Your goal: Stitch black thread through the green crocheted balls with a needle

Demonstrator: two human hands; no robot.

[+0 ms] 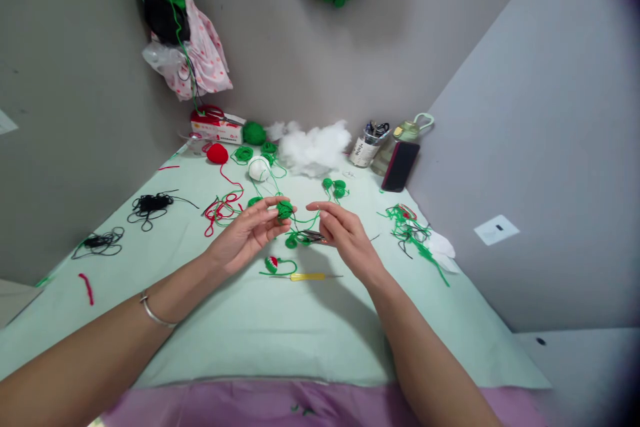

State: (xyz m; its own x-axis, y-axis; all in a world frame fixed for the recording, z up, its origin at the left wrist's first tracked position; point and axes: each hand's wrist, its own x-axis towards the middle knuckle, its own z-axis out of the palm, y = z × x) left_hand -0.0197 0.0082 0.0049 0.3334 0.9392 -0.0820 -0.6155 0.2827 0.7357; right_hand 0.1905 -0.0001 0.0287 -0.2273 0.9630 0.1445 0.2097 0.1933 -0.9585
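Between the fingertips of my left hand point(250, 227) is a small green crocheted ball point(285, 209) with dark lines on it. My right hand point(347, 233) is closed in a pinch a little to the right, and a thin strand of yarn point(306, 221) stretches from the ball to it. Whether a needle is in that pinch is too small to tell. Beneath the right fingers lies a dark metal tool point(313, 235), partly hidden. Nearer me are a red, white and green crocheted piece point(271, 264) with a green tail and a yellow-handled crochet hook point(307, 276).
White stuffing point(315, 149) lies at the back beside a white yarn ball point(259, 168) and a red yarn ball point(217, 153). Black yarn point(153, 203) is at left. Green scraps point(413, 230), a phone point(401, 167) and a bottle point(390, 157) are at right. Red-handled scissors point(213, 111) rest on a box.
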